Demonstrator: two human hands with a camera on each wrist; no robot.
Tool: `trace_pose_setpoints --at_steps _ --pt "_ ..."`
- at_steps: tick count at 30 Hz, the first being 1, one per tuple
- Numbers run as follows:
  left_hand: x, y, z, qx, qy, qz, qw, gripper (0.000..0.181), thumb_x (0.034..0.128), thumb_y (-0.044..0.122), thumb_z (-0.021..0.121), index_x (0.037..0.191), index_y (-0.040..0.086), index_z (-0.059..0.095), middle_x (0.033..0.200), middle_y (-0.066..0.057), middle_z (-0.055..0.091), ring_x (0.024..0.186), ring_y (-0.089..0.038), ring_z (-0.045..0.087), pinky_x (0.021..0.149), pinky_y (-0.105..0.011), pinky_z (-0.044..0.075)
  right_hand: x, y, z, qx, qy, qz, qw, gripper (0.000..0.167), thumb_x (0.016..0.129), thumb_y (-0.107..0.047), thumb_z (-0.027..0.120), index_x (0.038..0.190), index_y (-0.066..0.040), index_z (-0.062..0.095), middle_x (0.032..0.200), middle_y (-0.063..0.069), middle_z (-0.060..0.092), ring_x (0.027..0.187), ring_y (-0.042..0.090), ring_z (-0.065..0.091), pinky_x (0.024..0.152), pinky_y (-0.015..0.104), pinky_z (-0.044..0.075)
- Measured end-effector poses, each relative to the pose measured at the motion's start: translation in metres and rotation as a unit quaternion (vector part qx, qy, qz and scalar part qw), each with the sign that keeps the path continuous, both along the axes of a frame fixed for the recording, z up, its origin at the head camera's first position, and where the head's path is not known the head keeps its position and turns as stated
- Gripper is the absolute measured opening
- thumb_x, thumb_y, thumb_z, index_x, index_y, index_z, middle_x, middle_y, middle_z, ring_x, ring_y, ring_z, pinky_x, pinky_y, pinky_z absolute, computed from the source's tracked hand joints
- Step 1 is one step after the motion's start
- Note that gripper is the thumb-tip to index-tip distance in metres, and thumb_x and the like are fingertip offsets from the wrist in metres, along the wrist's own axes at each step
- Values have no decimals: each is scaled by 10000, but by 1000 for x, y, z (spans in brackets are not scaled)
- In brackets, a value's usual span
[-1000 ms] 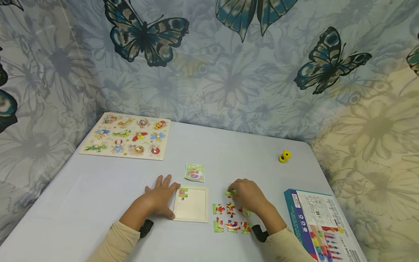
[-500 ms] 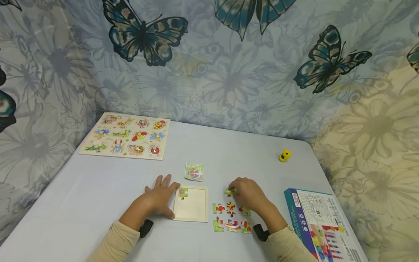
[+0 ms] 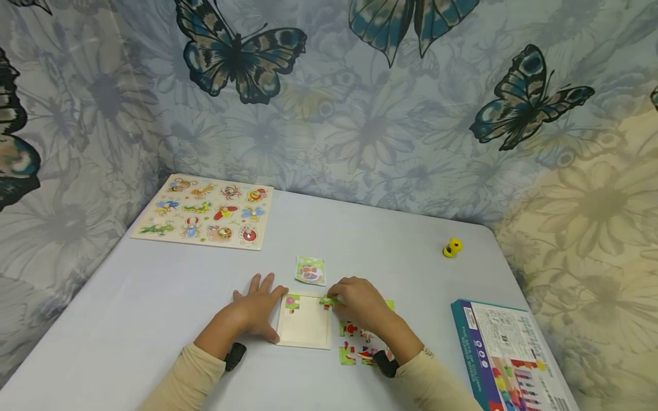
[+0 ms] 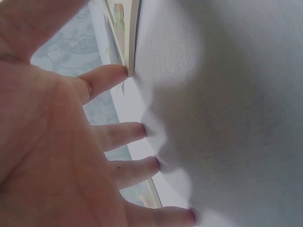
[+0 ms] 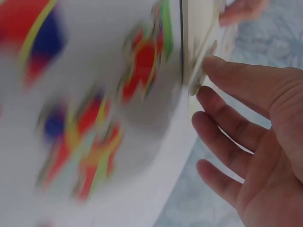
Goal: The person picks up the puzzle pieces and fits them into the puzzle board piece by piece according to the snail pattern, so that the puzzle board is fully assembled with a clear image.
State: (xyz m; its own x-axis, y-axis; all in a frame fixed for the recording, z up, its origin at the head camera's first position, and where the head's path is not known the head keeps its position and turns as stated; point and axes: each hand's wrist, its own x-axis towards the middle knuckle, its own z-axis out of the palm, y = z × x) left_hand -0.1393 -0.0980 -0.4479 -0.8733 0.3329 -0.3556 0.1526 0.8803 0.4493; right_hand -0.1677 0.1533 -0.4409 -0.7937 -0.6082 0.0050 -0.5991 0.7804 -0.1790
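The square wooden tray (image 3: 305, 335) lies in front of the person, with one green and pink puzzle piece (image 3: 292, 302) in its upper left corner. My left hand (image 3: 250, 313) rests at the tray's left side, fingers spread; in the left wrist view one fingertip of the left hand (image 4: 61, 142) touches the tray's corner (image 4: 132, 56). Between thumb and index finger, my right hand (image 3: 362, 303) pinches a green puzzle piece (image 3: 326, 302) at the tray's upper right corner. The right wrist view shows that piece (image 5: 197, 84) edge-on in the right hand (image 5: 255, 113).
Several loose pieces (image 3: 347, 354) lie right of the tray, partly under the right arm. Behind the tray is a small picture card (image 3: 311, 270). An insect board (image 3: 205, 211) lies back left, a yellow toy (image 3: 453, 248) back right, and a box (image 3: 514, 354) at the right.
My right hand has moved left from the loose pieces to the tray's upper right corner, carrying the green piece. The left hand keeps its place at the tray. The head view has shifted slightly.
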Motion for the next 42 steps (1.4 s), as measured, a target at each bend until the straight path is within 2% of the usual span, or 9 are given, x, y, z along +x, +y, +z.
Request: trace_pose_setpoints --at_steps 8,18,27,34,42 --pt "0 1 -1 -74 29 -2 10000 961 598 314 924 1411 127 445 1563 -264 187 1434 -518 91 939 -831 191 -2 -35 -6 92 320 589 9977 200 809 -186 788 1005 -160 758 988 -32 721 908 147 663 865 347 523" --pt "0 3 2 -108 28 -13 9999 954 610 325 919 1414 135 442 1566 -255 183 1439 -508 93 951 -821 200 -2 -46 -9 502 515 521 9960 186 814 -231 785 998 -209 765 998 -46 720 961 154 658 933 382 500" --pt "-1 0 0 -124 12 10 9999 958 611 325 920 1417 133 439 1568 -258 176 1438 -512 89 949 -823 198 -2 -48 -13 467 588 502 9959 203 803 -250 793 1001 -214 762 991 -44 706 957 151 646 953 383 484" --pt "-1 1 -1 -51 5 53 10000 953 597 302 928 1403 126 452 1567 -262 183 1436 -515 89 944 -829 186 -1 -37 -9 264 364 611 9971 219 815 -233 781 1029 -192 753 1032 -33 709 1015 181 641 958 412 475" --pt "0 1 -1 20 90 40 9999 956 592 281 931 1402 119 450 1562 -264 186 1433 -517 90 937 -834 183 4 8 -3 -87 161 -3 9998 266 802 -192 786 1059 -140 739 1073 -4 707 1068 223 624 995 460 445"
